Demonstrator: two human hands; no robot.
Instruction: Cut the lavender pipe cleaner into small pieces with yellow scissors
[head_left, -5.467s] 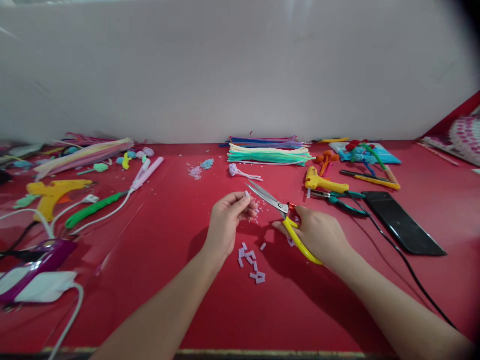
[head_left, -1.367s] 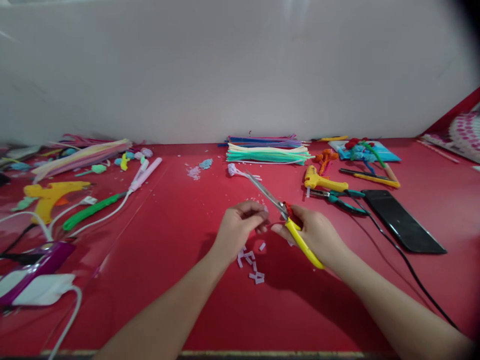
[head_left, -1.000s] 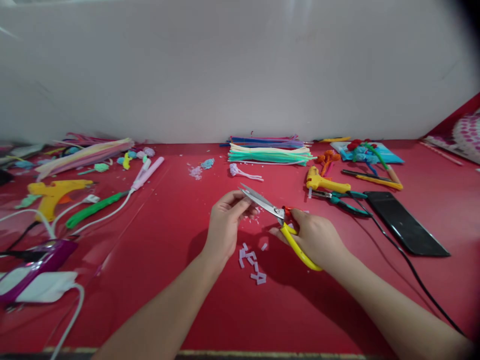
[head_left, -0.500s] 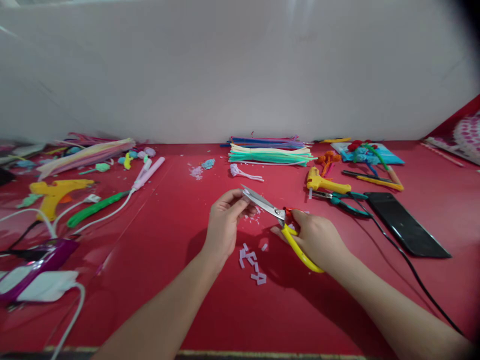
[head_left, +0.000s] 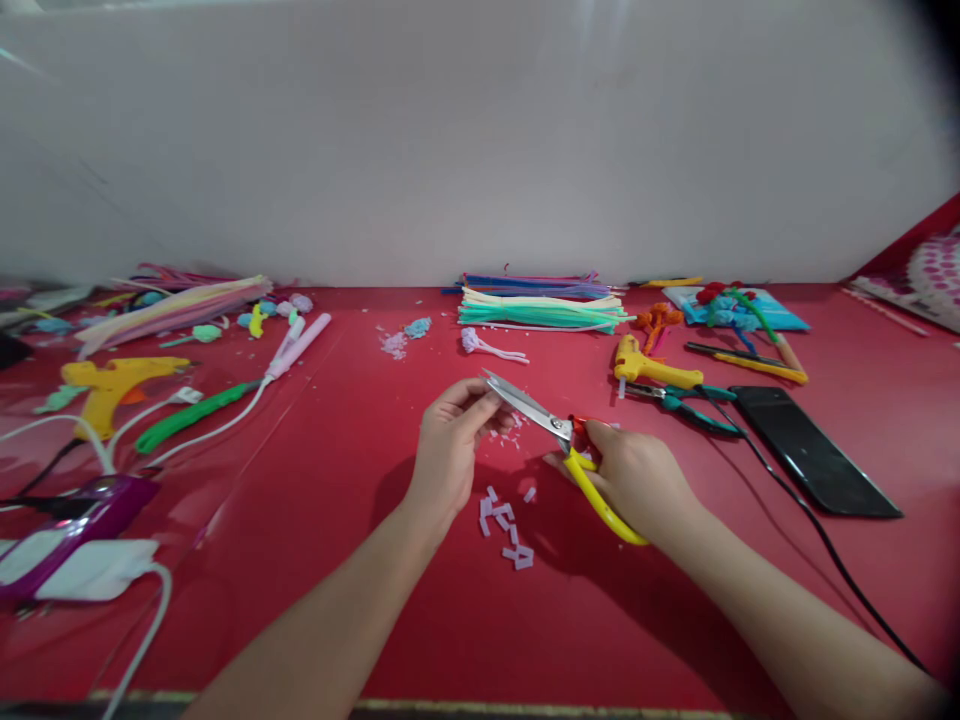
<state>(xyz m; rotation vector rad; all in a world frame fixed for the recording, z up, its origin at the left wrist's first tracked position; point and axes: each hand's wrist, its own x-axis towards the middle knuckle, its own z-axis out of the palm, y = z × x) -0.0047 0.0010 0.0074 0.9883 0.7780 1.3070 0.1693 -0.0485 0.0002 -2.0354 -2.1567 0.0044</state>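
My right hand [head_left: 637, 480] grips yellow-handled scissors [head_left: 559, 435] over the red table [head_left: 375, 600]. The metal blades point up and left, and their tips meet the fingertips of my left hand [head_left: 450, 445]. That hand is pinched on something small and pale that I cannot make out. Several short lilac cut pieces [head_left: 506, 522] lie on the table just below and between both hands. Tiny lilac crumbs are scattered under the blades.
Pipe-cleaner bundles [head_left: 536, 305] lie at the back wall. A yellow glue gun [head_left: 646, 365], teal pliers [head_left: 686, 400], a black phone [head_left: 814, 450] and a black cable [head_left: 817, 530] lie at right. Another glue gun [head_left: 112, 380], a green tool [head_left: 191, 415], a purple device [head_left: 82, 515] and white cords lie at left.
About 1.4 s ago both hands were close together with the blades steeper. The left hand has since drawn back to the left, and the scissors lowered. Little has moved in the last half second.
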